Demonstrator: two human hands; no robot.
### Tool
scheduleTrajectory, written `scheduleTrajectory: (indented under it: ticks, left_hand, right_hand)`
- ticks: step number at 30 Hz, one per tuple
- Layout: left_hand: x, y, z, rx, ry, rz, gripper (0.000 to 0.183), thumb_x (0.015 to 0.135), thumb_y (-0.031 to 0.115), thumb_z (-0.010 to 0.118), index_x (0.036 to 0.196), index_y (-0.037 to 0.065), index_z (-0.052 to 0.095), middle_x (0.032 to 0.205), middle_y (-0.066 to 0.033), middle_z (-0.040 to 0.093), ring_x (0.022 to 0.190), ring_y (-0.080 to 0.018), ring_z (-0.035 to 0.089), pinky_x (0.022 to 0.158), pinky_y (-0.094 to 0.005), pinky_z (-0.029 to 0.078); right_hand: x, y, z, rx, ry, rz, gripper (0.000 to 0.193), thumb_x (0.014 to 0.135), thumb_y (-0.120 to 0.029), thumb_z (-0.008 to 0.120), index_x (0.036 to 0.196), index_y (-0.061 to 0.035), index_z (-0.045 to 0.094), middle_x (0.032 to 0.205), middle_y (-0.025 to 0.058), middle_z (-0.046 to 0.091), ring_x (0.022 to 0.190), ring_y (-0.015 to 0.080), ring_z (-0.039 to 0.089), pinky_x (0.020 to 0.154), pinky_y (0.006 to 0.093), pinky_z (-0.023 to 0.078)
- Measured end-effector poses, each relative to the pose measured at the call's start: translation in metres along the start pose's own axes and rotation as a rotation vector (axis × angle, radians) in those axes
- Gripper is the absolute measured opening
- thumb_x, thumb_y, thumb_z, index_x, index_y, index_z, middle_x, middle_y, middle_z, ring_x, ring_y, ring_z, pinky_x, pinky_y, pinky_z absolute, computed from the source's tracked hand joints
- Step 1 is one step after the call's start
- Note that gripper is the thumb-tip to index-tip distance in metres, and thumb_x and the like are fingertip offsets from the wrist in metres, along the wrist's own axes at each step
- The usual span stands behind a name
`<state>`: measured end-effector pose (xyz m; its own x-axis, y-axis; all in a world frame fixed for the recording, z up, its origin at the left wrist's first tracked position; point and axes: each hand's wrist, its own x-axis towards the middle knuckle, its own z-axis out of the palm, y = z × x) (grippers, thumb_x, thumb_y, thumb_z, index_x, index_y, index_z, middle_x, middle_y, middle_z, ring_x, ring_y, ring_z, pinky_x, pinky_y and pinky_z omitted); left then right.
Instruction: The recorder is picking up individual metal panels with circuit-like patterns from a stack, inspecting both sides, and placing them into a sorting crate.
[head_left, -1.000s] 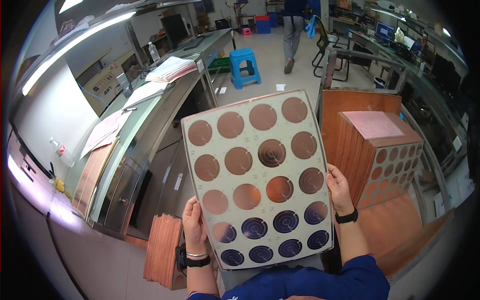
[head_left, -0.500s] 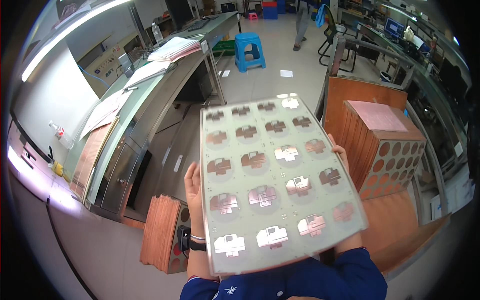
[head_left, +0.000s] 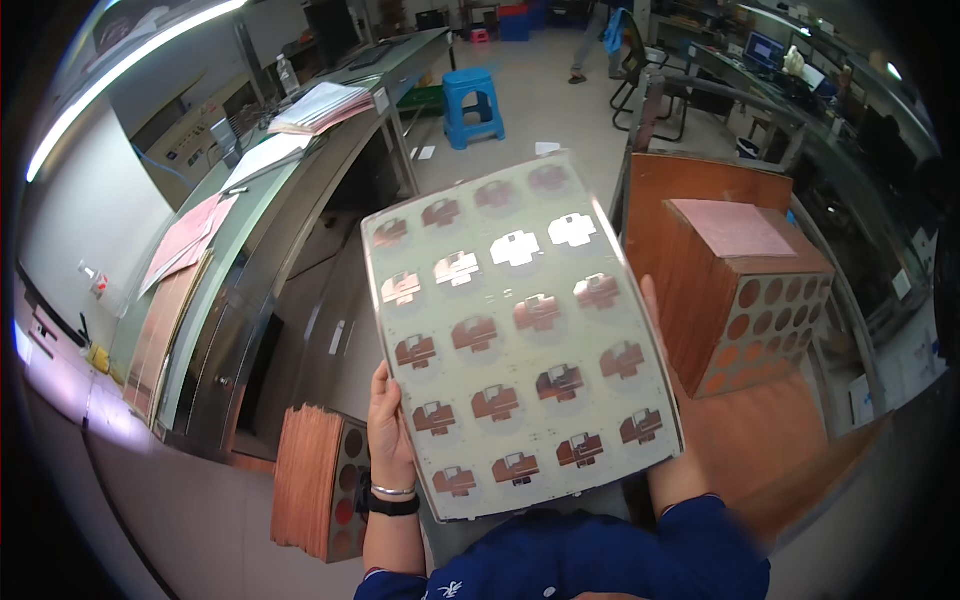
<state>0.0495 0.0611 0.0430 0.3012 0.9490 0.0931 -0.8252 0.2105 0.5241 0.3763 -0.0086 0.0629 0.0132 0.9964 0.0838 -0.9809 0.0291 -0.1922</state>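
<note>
Tilted flatter since the earlier frames, with the round discs now catching ceiling glare instead of showing plain copper and dark faces. Large pale panel (head_left: 520, 340) held up in front of the chest, filling the middle of view, near edge low and close to the body, far edge leaning away over the floor. Twenty discs in rows across it; surface detail lost under reflections, two at the far right washed out white.

Left hand (head_left: 392, 425) clamped on the near left edge, fingers together along the rim, thumb side hidden behind the panel. Dark wristband and thin bracelet at the wrist below. Right hand (head_left: 660, 340) mostly covered by the panel: only fingertips showing past the right edge, so grip there hard to read, though pressed against the board. Blue sleeves (head_left: 590, 555) cut off at the lower edge.

Just left and near, a stack of copper sheets (head_left: 320, 480) standing on the floor, partly hidden behind the left forearm. Right, a taller stack of holed panels (head_left: 745, 290) topped by a pink sheet. Far left, a long grey bench (head_left: 290, 190) with papers. Far off, a blue stool (head_left: 473, 100) on the floor.
</note>
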Motion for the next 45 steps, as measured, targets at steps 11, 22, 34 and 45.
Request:
scheduleTrajectory:
  ticks: [11, 22, 34, 45]
  left_hand:
    - [0.006, 0.003, -0.013, 0.000, 0.058, 0.247, 0.036, 0.098, 0.010, 0.035, 0.133, 0.007, 0.031, 0.133, -0.0124, 0.044, 0.120, -0.0232, 0.048, 0.100, -0.0405, 0.045]
    - [0.012, -0.007, -0.005, 0.084, 0.031, 0.151, 0.037, 0.098, 0.013, 0.040, 0.132, 0.004, 0.034, 0.129, -0.0154, 0.047, 0.114, -0.0225, 0.053, 0.095, -0.0377, 0.049]
    - [-0.012, -0.044, -0.058, 0.505, 0.059, -0.320, 0.025, 0.096, 0.011, 0.044, 0.116, -0.004, 0.048, 0.109, -0.0189, 0.059, 0.090, -0.0222, 0.063, 0.078, -0.0301, 0.055]
    - [-0.023, -0.056, -0.095, 0.544, 0.116, -0.371, 0.026, 0.096, 0.013, 0.045, 0.116, -0.003, 0.048, 0.105, -0.0159, 0.059, 0.086, -0.0211, 0.063, 0.077, -0.0284, 0.055]
  right_hand:
    - [-0.073, 0.049, -0.025, -0.577, -0.240, 0.371, 0.057, 0.088, -0.012, 0.058, 0.136, 0.0025, 0.030, 0.133, 0.0206, 0.042, 0.122, 0.0339, 0.045, 0.095, 0.0493, 0.045]
    - [-0.086, 0.063, -0.031, -0.527, 0.191, 0.082, 0.043, 0.090, -0.004, 0.053, 0.131, -0.0011, 0.037, 0.128, 0.0144, 0.049, 0.112, 0.0279, 0.053, 0.090, 0.0432, 0.050]
    - [-0.116, -0.039, 0.017, -0.706, 0.359, -1.013, 0.039, 0.094, -0.009, 0.048, 0.129, 0.0017, 0.037, 0.127, 0.0144, 0.049, 0.112, 0.0280, 0.053, 0.089, 0.0426, 0.050]
    - [-0.166, -0.098, -0.043, -0.795, 1.175, -1.761, 0.040, 0.096, -0.018, 0.048, 0.117, 0.0156, 0.045, 0.116, 0.0186, 0.054, 0.105, 0.0244, 0.055, 0.092, 0.0352, 0.046]
